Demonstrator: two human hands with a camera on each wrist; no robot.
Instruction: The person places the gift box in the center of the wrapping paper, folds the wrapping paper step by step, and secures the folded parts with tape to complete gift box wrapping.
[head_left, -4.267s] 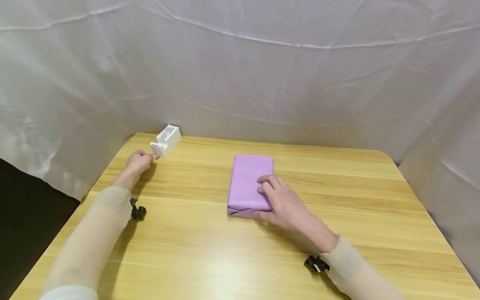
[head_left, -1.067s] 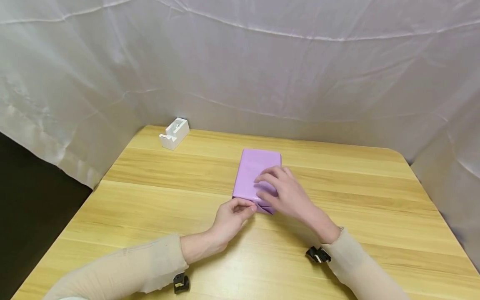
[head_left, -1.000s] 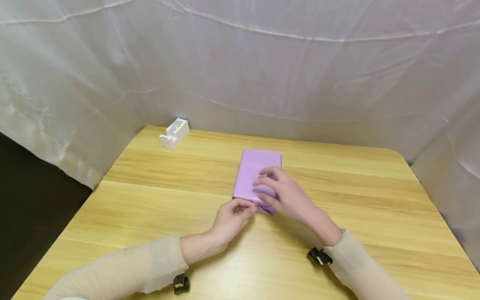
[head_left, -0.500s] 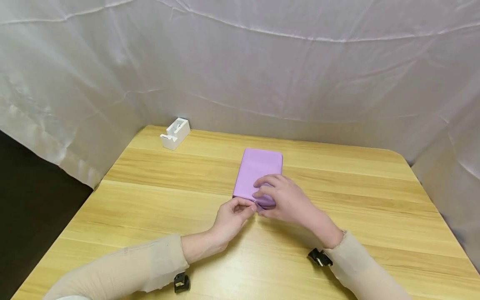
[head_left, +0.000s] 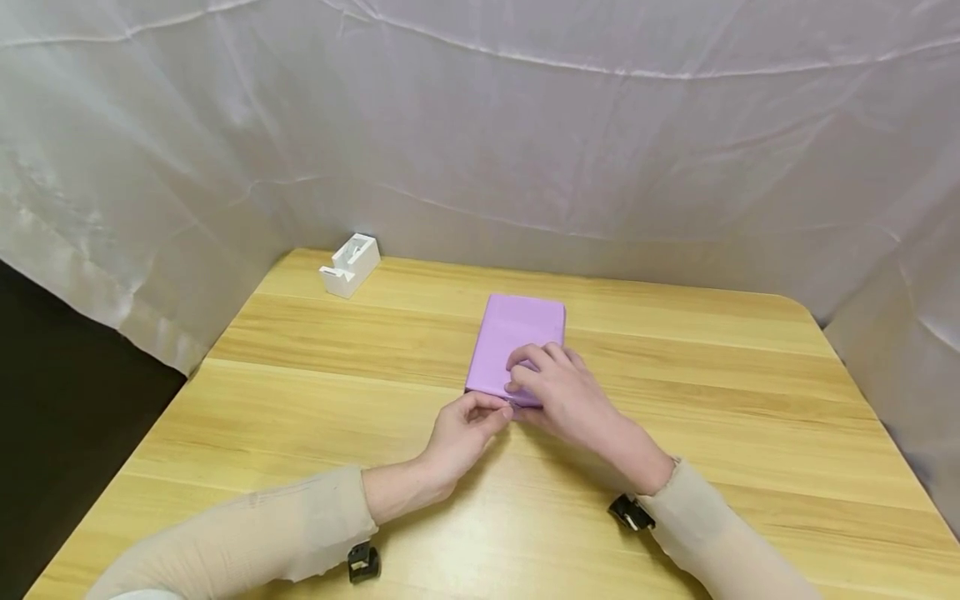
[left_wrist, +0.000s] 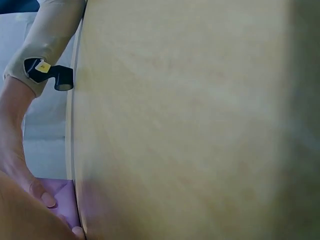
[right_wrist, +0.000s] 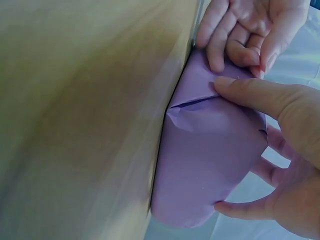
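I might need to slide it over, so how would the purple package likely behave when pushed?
The purple package probably won't roll or tip: it lies broad face up on the table. Its straight edges suggest it's fairly stiff. Its folded flap may catch or lift, since a dark gap shows along its edge.

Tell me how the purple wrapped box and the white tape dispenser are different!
The purple wrapped box is bigger than the white tape dispenser. The box has a flat top; the dispenser has an open hollow. The left hand and right hand touch the box, while no hand touches the dispenser. Both things sit on the wooden table.
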